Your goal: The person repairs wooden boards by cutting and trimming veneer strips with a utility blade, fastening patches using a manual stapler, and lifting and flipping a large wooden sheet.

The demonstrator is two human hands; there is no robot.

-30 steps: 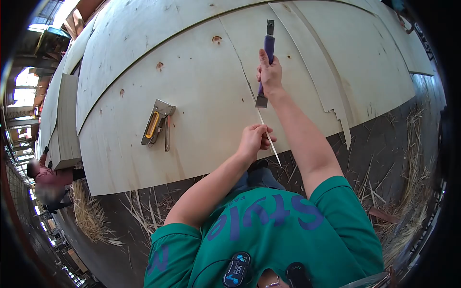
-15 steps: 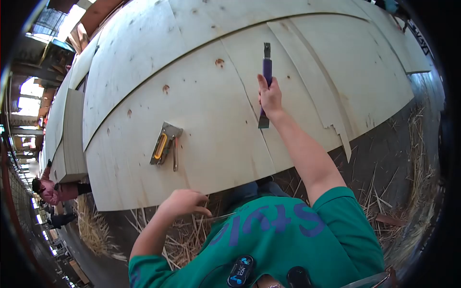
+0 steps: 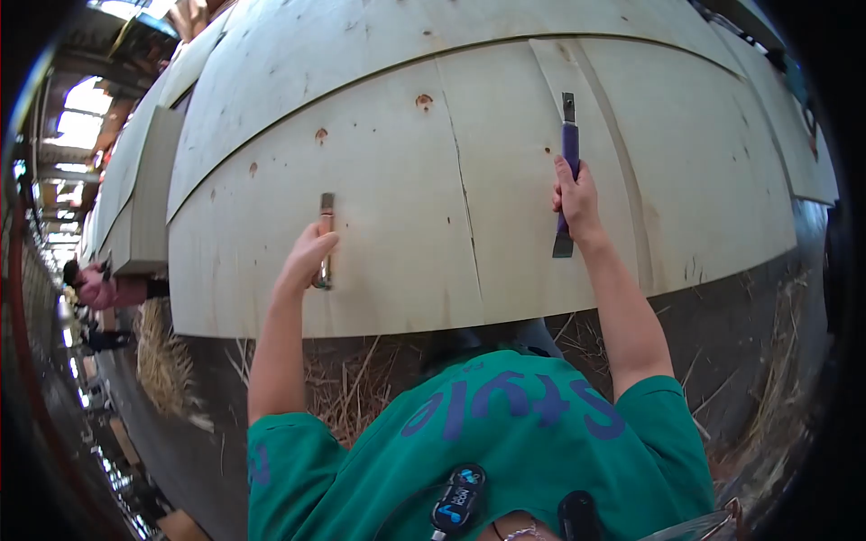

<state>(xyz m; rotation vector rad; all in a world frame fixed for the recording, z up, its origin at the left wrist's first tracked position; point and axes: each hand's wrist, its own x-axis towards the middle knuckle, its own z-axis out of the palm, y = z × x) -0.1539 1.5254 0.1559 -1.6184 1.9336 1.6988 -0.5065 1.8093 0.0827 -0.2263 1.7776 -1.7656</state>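
Note:
My left hand (image 3: 309,255) is closed around the staple gun (image 3: 327,206), which is seen edge-on over the left part of the pale veneer sheet (image 3: 397,261). On the right, my right hand (image 3: 577,197) grips the purple handle of a knife (image 3: 569,140). Its wide flat blade points toward me, and a metal end sticks out beyond my fingers. Between the two hands a dark, narrow seam (image 3: 465,189) runs down the sheet. To the right of the knife lies a long raised strip edge (image 3: 622,153) in the veneer.
A stack of sheets (image 3: 149,198) stands at the left, with a person in pink (image 3: 106,288) beside it. Straw-like scraps (image 3: 165,365) lie on the dark floor. Part of another person (image 3: 798,86) shows at the upper right.
My left hand dropped the thin sliver, moved left and took hold of the staple gun, now turned edge-on. My right hand shifted right with the knife. The jagged strip near the right edge is gone.

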